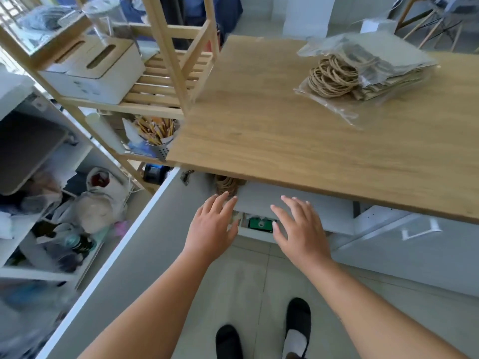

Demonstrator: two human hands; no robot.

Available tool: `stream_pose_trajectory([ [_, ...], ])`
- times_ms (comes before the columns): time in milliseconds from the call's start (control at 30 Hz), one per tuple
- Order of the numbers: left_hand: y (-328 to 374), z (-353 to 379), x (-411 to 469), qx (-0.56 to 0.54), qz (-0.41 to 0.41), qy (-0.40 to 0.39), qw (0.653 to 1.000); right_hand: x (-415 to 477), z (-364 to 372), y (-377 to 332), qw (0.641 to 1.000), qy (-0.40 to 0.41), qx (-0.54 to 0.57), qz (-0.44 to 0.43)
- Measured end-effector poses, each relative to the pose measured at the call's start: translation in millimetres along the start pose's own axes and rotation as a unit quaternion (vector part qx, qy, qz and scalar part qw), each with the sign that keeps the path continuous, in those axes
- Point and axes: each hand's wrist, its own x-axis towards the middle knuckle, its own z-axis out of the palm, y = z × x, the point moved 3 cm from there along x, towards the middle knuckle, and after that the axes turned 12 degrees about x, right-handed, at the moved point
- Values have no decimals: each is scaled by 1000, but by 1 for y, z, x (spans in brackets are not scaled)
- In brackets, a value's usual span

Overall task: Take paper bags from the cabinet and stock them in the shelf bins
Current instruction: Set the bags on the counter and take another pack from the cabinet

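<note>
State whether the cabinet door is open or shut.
Open: the door stands swung out, with its hinge and the inner shelf showing.

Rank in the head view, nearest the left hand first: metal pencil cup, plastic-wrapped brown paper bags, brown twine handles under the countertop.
1. Brown twine handles, just past the left hand.
2. Metal pencil cup, farther left.
3. Plastic-wrapped brown paper bags, far right on the countertop.

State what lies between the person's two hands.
Head view: between the left hand and right hand show a white cabinet shelf and a green item beneath.
</note>
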Motion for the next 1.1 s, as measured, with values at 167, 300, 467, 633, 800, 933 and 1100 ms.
stream_pose_trajectory([
  [167, -33, 21, -15, -32, -59, -66, 996, 7, 36, -16, 994, -87, 26, 63],
  [300, -46, 43, -8, -92, -120, -92, 984, 35, 66, -10, 985, -133, 61, 89],
  [467, -54, 102, 23, -247, -224, -100, 937, 79, 127, 25, 962, -138, 160, 174],
  [633, -67, 173, 79, -438, -314, -54, 841, 124, 192, 71, 902, -87, 323, 272],
  [800, -74, 225, 137, -568, -374, -48, 731, 164, 247, 105, 828, -54, 419, 369],
  [933, -75, 255, 165, -672, -376, -78, 633, 182, 276, 118, 748, -63, 517, 412],
  [1100, -79, 274, 177, -729, -374, -35, 573, 195, 295, 124, 700, -65, 585, 404],
])
